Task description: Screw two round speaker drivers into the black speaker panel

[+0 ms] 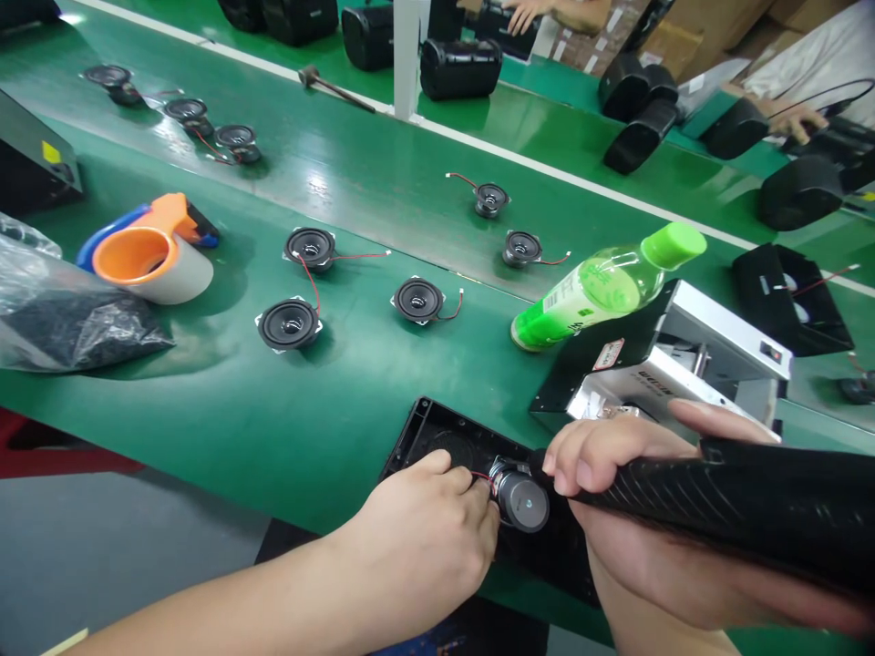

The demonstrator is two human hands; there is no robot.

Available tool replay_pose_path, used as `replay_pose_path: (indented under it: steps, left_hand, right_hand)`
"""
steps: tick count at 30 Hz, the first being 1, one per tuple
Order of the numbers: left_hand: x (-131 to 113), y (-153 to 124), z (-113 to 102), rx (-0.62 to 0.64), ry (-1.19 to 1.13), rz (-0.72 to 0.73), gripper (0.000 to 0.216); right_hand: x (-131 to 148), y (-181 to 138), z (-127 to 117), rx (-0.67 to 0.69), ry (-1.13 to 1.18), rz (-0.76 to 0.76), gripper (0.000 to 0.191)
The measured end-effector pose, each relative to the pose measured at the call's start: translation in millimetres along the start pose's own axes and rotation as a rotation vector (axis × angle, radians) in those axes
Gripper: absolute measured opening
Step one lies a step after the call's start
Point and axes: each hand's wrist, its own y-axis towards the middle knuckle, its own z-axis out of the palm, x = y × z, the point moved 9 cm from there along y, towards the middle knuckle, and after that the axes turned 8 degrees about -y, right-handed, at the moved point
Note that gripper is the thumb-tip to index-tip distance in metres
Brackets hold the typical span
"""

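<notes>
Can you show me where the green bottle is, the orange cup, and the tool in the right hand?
Green bottle [602,290]: head view, on the label area of its body.
Orange cup [147,264]: head view, on its orange rim.
Tool [752,506]: head view, on the black textured grip held by the right hand [635,510].

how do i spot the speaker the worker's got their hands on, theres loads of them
Follow the green belt to its near edge, where a black panel lies. The speaker sits on it between the left hand and right hand, magnet side up, unlike the cone-up ones.

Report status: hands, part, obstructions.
Left hand on small speaker in black panel. Right hand grips black driver. Green bottle nearby, apart.
</notes>
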Motion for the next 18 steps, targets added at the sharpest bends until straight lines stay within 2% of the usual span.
replay_pose_path:
  steps: [2, 6, 12, 18]
  left_hand:
    - [0, 0, 0, -0.002, 0.004, -0.002, 0.019]
    - [0, 2, 1, -0.003, 0.004, -0.004, 0.01]
    - [2, 2, 3, -0.019, -0.034, -0.004, 0.015]
    - [4, 1, 8, -0.023, -0.007, -0.001, 0.008]
  right_hand:
    - [2, 1, 2, 0.013, 0.01, -0.013, 0.07]
    - [1, 7, 15, 0.146, -0.017, -0.012, 0.057]
    - [-4, 13, 27, 0.28, 0.028, -0.041, 0.078]
    - [-17, 1, 23, 0.233, -0.061, -0.016, 0.075]
